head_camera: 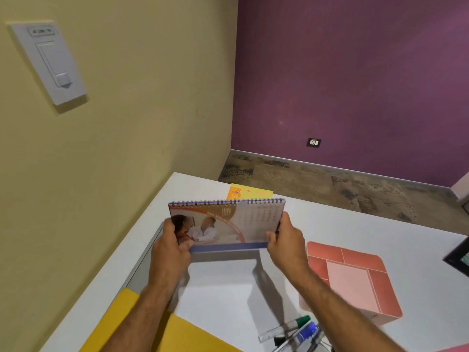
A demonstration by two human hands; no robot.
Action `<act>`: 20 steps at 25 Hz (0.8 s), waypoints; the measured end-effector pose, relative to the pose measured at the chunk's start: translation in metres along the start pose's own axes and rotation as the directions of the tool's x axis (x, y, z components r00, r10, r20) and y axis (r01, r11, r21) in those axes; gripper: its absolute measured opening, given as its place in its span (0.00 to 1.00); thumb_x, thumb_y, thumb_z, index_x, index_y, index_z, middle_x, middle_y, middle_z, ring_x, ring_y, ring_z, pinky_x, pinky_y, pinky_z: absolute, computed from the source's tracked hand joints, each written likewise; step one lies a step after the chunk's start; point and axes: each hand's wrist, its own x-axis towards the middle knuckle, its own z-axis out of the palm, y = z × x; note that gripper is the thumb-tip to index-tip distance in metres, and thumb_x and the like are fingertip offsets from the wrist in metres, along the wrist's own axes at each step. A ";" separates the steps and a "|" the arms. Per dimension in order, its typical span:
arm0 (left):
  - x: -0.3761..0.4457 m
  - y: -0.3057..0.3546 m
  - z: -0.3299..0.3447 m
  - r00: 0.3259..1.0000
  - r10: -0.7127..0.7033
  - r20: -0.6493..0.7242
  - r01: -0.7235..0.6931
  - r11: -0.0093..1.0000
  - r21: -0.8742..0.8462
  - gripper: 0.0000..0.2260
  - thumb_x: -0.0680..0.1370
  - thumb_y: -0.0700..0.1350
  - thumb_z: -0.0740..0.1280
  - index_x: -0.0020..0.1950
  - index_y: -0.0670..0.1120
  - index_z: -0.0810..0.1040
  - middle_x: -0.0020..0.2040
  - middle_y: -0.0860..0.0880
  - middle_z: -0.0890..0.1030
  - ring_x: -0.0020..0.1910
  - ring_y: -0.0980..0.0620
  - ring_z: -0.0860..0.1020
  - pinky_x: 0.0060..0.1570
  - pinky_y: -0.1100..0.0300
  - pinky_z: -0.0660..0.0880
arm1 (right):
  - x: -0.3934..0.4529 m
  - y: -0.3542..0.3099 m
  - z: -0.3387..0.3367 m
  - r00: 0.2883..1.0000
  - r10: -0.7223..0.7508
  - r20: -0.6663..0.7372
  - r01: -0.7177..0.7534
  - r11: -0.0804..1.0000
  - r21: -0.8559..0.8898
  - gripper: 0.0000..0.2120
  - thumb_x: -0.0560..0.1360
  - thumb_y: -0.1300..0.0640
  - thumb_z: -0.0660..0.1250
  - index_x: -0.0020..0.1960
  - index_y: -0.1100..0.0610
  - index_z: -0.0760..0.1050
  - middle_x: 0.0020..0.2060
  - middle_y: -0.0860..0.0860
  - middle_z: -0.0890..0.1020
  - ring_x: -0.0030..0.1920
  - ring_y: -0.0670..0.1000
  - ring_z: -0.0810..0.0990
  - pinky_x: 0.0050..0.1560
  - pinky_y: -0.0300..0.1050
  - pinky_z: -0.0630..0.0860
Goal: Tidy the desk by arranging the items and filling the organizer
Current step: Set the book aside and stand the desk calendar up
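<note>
Two hands hold the spiral-bound desk calendar (226, 224) upright above the white desk (355, 224): my left hand (170, 252) and right hand (286, 243) curl fingers round its lower corners, beside the pink compartmented organizer (352, 278).

Spiral-bound desk calendar (228, 223) upright, open at JUN, held off the white desk (342, 224) near its far-left corner. Pink compartment organizer (351, 283) sits toward the right edge. Green and blue markers (291, 329) lie together at the near edge.
</note>
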 end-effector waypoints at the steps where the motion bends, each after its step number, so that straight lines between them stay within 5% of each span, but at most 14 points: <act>1: 0.017 0.003 -0.005 1.000 0.008 -0.020 -0.008 1.000 0.006 0.22 0.74 0.36 0.73 0.63 0.48 0.67 0.53 0.51 0.78 0.50 0.49 0.78 0.43 0.58 0.77 | 0.019 -0.013 0.005 1.000 -0.013 0.009 0.013 1.000 0.000 0.19 0.76 0.64 0.65 0.64 0.53 0.65 0.63 0.52 0.78 0.60 0.58 0.79 0.55 0.53 0.80; 6: 0.097 0.000 -0.018 0.993 -0.018 -0.114 0.024 0.999 0.049 0.23 0.73 0.34 0.73 0.62 0.45 0.67 0.56 0.43 0.81 0.52 0.45 0.80 0.41 0.60 0.76 | 0.103 -0.058 0.050 0.994 -0.107 0.032 0.106 0.994 0.035 0.18 0.76 0.64 0.65 0.62 0.52 0.66 0.62 0.52 0.78 0.58 0.58 0.80 0.40 0.46 0.83; 11: 0.155 -0.030 -0.007 0.985 -0.070 -0.160 0.089 0.989 0.114 0.20 0.74 0.34 0.72 0.61 0.43 0.67 0.56 0.41 0.80 0.47 0.49 0.75 0.32 0.69 0.68 | 0.164 -0.068 0.108 0.987 -0.144 0.071 0.139 0.988 0.072 0.18 0.75 0.65 0.66 0.61 0.53 0.68 0.61 0.52 0.79 0.60 0.57 0.79 0.52 0.56 0.82; 20: 0.204 -0.091 0.027 0.970 -0.105 -0.218 0.136 0.982 0.131 0.20 0.73 0.34 0.73 0.58 0.43 0.66 0.54 0.41 0.81 0.44 0.47 0.75 0.40 0.57 0.72 | 0.219 -0.050 0.178 0.978 -0.166 0.125 0.157 0.984 0.080 0.21 0.76 0.65 0.66 0.65 0.51 0.66 0.62 0.52 0.78 0.61 0.58 0.78 0.53 0.56 0.81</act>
